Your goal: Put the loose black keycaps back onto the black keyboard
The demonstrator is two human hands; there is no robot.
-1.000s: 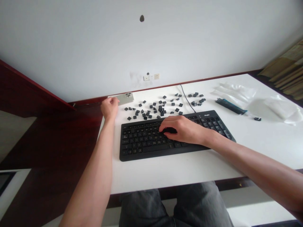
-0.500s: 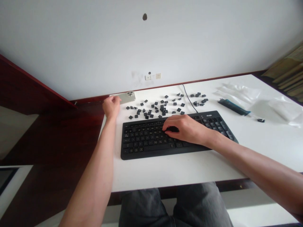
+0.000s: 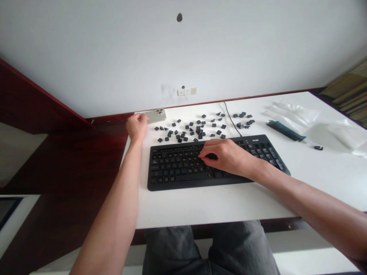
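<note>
A black keyboard [image 3: 177, 184] lies on the white table, with key positions lacking caps, most plainly along its lower left. Over its middle, my right hand [image 3: 223, 154] is bent down with thumb and fingertips pinched together at the keys. Whatever may be between those fingertips is too small or hidden to make out. My left hand [image 3: 137, 126] rests at the table's far left corner, fingers curled, beside a pale phone [image 3: 151, 116] lying camera side up. Loose black keycaps [image 3: 198, 131] are scattered behind the keyboard.
A cable [image 3: 230, 116] runs from the keyboard's back edge to the wall side. On the right lie a dark teal-edged pouch or brush-like item [image 3: 286, 131], clear plastic bags [image 3: 298, 114] and a small black piece [image 3: 318, 148]. The table's left edge drops to a dark floor.
The view has shifted slightly. My right fingertips are drawn closer together over the same part of the keyboard. My left hand stays beside the phone, and the loose keycaps look unmoved.
</note>
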